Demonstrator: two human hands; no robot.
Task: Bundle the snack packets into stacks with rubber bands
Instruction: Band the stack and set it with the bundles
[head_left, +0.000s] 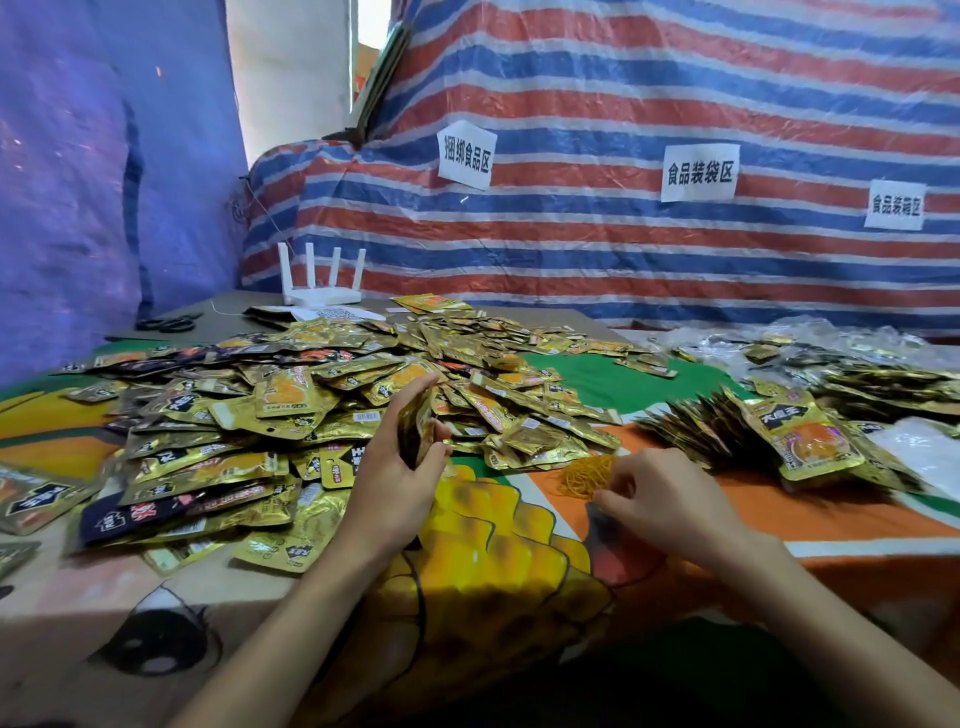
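Observation:
My left hand (400, 467) grips a small stack of gold snack packets (415, 423), held upright on edge above the table. A big loose heap of gold packets (291, 400) spreads over the table's left and middle. Just right of centre lies a small pile of yellow rubber bands (584, 475). My right hand (665, 499) reaches into that pile with curled fingers pinching at the bands. Bundled stacks of packets (769, 431) lie in a row to the right.
A colourful printed cloth (493, 545) covers the table. A white router (322, 280) and black scissors (171, 323) sit at the back left. Clear plastic bags (810, 343) lie at the back right. A striped tarp with paper labels (698, 172) forms the back wall.

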